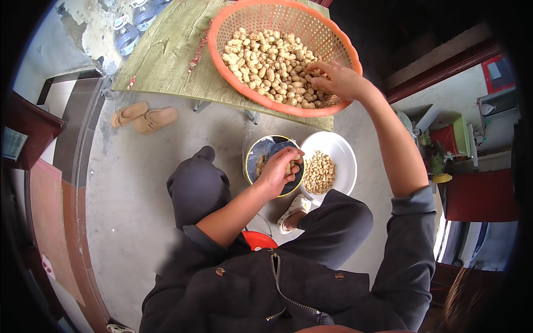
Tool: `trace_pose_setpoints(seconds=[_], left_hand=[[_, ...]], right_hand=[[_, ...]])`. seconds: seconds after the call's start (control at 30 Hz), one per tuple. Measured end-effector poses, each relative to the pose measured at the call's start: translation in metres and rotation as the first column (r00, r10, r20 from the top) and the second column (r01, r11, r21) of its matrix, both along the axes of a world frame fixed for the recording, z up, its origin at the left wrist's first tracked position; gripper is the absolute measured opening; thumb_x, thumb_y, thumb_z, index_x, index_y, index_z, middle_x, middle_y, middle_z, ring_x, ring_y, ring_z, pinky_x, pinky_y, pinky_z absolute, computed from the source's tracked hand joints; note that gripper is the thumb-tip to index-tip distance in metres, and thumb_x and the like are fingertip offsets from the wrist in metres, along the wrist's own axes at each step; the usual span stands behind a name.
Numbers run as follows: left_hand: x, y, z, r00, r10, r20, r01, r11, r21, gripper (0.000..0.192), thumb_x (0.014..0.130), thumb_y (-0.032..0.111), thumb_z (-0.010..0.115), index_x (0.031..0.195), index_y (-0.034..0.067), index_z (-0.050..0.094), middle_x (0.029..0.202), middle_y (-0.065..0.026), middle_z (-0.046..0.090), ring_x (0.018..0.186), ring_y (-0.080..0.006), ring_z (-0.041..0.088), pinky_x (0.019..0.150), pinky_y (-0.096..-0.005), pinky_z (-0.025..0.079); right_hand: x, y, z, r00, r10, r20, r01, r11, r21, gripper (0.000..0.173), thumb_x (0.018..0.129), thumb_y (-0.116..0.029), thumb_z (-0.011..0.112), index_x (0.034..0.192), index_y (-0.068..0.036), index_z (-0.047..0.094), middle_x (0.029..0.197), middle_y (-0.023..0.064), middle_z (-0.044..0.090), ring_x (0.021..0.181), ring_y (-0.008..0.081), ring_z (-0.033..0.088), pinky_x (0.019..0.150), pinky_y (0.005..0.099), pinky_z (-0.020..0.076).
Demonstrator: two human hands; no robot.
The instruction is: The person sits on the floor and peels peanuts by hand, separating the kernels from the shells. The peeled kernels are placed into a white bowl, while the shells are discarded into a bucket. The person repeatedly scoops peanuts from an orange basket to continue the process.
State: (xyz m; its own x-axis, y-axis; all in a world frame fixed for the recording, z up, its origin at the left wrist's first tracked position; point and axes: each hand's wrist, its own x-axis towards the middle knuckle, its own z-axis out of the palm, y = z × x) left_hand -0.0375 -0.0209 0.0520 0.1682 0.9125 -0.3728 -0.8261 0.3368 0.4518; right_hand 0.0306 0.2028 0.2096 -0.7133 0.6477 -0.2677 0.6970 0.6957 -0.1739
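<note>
My left hand is curled around several unshelled peanuts, above a yellow-rimmed bin lined with a plastic bag. What lies in the bin is partly hidden by the hand, though some shells show at its left side. My right hand reaches into an orange plastic colander basket, its spread fingers touching the heap of unshelled peanuts. Beside the bin, on the floor, a white basin holds many shelled peanut kernels.
The basket stands on a wood-patterned table. Large water bottles stand by the wall behind it. A pair of tan slippers lies on the concrete floor. Something red shows between my legs.
</note>
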Motion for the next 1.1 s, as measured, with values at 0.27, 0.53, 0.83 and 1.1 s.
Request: trace_pose_setpoints(seconds=[0.27,0.53,0.83,1.1], left_hand=[[-0.002,-0.009,0.007,0.999,-0.033,-0.023,0.033,0.999,-0.01,0.016,0.094,0.027,0.05,0.097,0.013,0.058,0.083,0.0041,0.052,0.065,-0.0036,0.045,0.051,-0.0176,0.031],[-0.007,-0.013,0.007,0.999,-0.039,-0.035,0.039,0.999,0.026,0.016,0.094,0.027,0.05,0.096,0.014,0.059,0.083,0.0047,0.053,0.066,-0.0037,0.046,0.054,-0.0182,0.032],[-0.004,-0.009,0.003,0.997,-0.038,-0.066,0.039,0.999,0.005,0.014,0.092,0.025,0.052,0.094,0.014,0.06,0.084,0.0052,0.052,0.068,-0.0043,0.046,0.056,-0.0194,0.035],[0.005,-0.003,-0.015,0.997,-0.047,-0.065,0.047,0.999,0.007,0.011,0.092,0.022,0.053,0.091,0.012,0.058,0.083,0.0037,0.053,0.066,-0.0048,0.046,0.05,-0.018,0.033]], right_hand=[[-0.014,-0.007,-0.022,0.988,-0.029,0.154,-0.001,0.981,0.192,0.039,0.092,-0.038,0.049,0.123,-0.014,0.047,0.119,0.021,0.048,0.106,0.0393,0.056,0.094,0.0454,0.0435],[-0.022,-0.008,-0.028,0.985,-0.008,0.173,-0.031,0.975,0.219,0.027,0.094,-0.027,0.047,0.116,-0.011,0.05,0.106,0.0175,0.058,0.098,0.0368,0.06,0.085,0.0478,0.046],[-0.025,-0.002,0.012,0.667,-0.631,-0.396,0.215,0.672,-0.709,0.034,0.103,-0.027,0.036,0.115,-0.002,0.054,0.082,-0.0015,0.049,0.061,0.0024,0.042,0.043,0.0144,0.0315],[0.038,-0.035,0.037,0.307,-0.842,-0.443,-0.425,0.295,-0.856,0.033,0.103,-0.026,0.033,0.12,0.0,0.045,0.09,0.0041,0.044,0.06,0.0053,0.035,0.034,0.0127,0.0254]])
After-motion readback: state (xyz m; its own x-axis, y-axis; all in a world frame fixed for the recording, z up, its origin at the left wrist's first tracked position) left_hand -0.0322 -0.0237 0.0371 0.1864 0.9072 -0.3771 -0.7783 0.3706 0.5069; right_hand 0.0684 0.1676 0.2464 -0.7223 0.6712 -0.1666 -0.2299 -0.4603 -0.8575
